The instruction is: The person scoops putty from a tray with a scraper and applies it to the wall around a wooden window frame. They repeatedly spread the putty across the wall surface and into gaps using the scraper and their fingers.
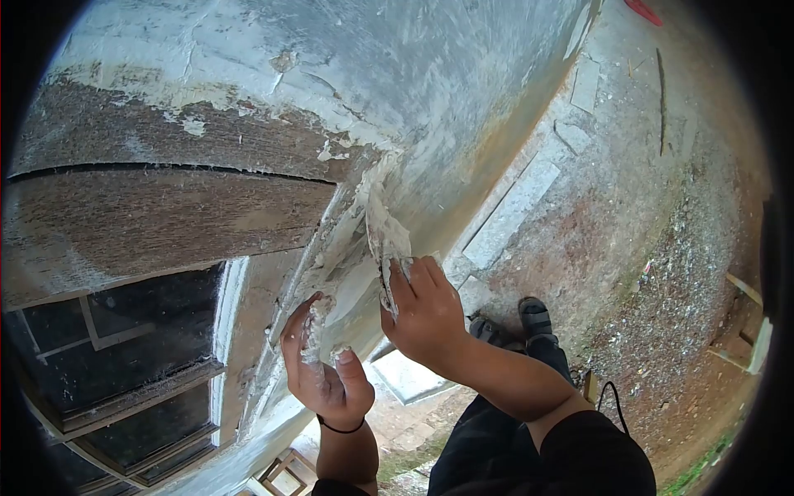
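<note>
My right hand [426, 312] is closed around a putty knife [385, 230], its fingers over the handle. Pale filler coats the blade, which lies against the wall edge beside the window frame. Wet filler [376, 178] clings to that edge just above the blade. Lower and to the left, my left hand [331, 372] is cupped with thumb and fingers apart. White paste is smeared along its fingers and thumb tip. The wooden window frame [157, 211] is close to this hand, its brown surface scuffed with white marks.
A plastered grey-blue wall [372, 58] rises above. Glass panes [132, 347] fill the window at lower left. Flat slabs [513, 213] lie along the wall's foot, and gravel [653, 322] covers the ground at right. A white-topped object [409, 376] stands below my hands.
</note>
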{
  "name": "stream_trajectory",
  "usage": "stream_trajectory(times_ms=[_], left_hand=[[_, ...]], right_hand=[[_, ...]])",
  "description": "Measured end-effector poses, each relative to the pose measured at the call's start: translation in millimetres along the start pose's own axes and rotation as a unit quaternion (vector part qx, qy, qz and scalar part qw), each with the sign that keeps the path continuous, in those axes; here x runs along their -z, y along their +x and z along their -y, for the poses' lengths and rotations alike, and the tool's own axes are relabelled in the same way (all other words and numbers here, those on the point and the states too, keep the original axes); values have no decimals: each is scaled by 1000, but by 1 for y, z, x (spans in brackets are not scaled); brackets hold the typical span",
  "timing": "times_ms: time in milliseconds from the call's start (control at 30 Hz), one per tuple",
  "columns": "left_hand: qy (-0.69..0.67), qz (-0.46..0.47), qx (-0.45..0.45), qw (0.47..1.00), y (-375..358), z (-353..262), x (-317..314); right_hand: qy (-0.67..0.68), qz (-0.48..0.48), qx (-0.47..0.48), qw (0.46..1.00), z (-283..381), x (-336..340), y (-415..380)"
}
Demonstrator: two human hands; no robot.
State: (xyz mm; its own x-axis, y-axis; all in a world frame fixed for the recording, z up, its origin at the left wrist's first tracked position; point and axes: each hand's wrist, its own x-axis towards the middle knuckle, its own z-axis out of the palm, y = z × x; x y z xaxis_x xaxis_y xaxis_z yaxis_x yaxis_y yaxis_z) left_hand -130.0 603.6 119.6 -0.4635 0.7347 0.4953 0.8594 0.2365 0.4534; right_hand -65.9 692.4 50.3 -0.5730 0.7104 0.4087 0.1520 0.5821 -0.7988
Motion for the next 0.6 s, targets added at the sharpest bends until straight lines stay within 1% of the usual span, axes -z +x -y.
stream_trajectory(times_ms=[67,200,300,333,400,433,467,533,567,600], left_hand=[[5,-13,23,1000,-4,-3,-2],[-13,-20,27,999,-11,-2,-4],[-25,-30,27,999,-17,-2,1],[-24,-32,38,998,-19,-2,3],[-24,-38,50,998,-25,-2,7],[-18,-31,58,998,-28,-1,8],[-12,-24,66,997,-30,-1,9],[-16,-22,73,997,-34,-3,10],[-21,-17,80,996,-35,-4,10],[-21,-19,80,996,-34,-5,9]], right_hand=[[-36,19,47,998,1,5,-3],[-26,4,82,996,1,7,-14],[41,-2,54,998,-11,29,-13],[41,-1,57,998,-14,36,-11],[37,-30,-31,998,-19,45,-4],[7,-46,-27,999,-23,42,0],[6,-45,-25,999,-23,40,4],[-42,-31,8,999,-17,29,11],[-56,-44,37,997,-11,21,10],[-56,-44,39,997,-6,15,8]])
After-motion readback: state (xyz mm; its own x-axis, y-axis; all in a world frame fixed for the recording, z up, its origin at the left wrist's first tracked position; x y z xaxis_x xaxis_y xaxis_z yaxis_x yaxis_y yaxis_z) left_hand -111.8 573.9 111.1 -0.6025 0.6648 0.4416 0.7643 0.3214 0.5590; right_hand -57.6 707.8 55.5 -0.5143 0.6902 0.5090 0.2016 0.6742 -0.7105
